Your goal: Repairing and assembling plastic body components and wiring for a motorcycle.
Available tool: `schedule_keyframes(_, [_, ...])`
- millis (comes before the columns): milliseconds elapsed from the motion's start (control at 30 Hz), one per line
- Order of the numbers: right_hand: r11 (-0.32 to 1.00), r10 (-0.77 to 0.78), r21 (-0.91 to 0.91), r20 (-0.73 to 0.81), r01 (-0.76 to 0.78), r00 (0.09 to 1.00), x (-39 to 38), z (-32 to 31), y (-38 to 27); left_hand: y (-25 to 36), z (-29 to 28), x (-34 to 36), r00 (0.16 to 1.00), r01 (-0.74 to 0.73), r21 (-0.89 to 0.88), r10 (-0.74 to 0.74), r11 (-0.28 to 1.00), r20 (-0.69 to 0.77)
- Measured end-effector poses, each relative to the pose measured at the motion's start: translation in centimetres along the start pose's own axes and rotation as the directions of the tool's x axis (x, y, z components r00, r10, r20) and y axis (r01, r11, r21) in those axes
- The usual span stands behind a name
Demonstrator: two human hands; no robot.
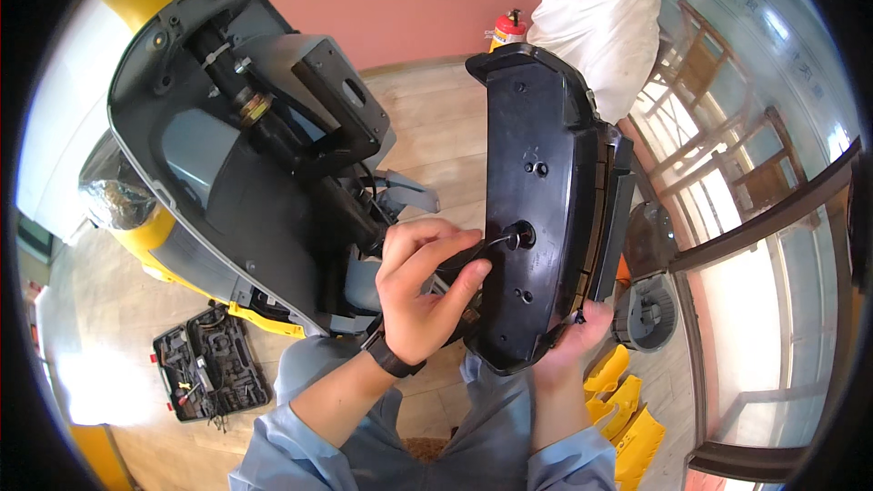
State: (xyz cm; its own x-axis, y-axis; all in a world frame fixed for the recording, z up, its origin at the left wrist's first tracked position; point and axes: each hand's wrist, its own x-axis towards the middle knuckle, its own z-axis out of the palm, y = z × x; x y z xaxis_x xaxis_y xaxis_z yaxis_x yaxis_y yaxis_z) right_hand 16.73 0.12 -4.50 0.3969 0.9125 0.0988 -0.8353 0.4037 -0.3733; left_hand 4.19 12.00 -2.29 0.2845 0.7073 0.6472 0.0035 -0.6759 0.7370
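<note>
Now the left hand (416,293) pinches a thin black cable (496,243), the long black plastic panel (536,127) just right of it; the right hand (571,342) grips the panel's lower edge and should brace against tugs

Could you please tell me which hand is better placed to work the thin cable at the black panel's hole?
Probably the left hand: its fingertips are beside the thin cable, while the right hand supports the black panel near its lower end.
</note>
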Motion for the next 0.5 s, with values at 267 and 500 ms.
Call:
schedule_keyframes(267, [0.990, -0.035, -0.135, -0.061, 0.027, 0.998, 0.1, 0.6, 0.6, -0.1, 0.1, -0.1, 0.994, 0.110, -0.115, -0.112, 0.987, -0.016])
schedule_keyframes(500, [0.967, -0.021, -0.254, -0.072, 0.002, 0.997, 0.0, 0.6, 1.0, -0.4, -0.5, -0.2, 0.991, 0.124, -0.125, -0.129, 0.984, -0.034])
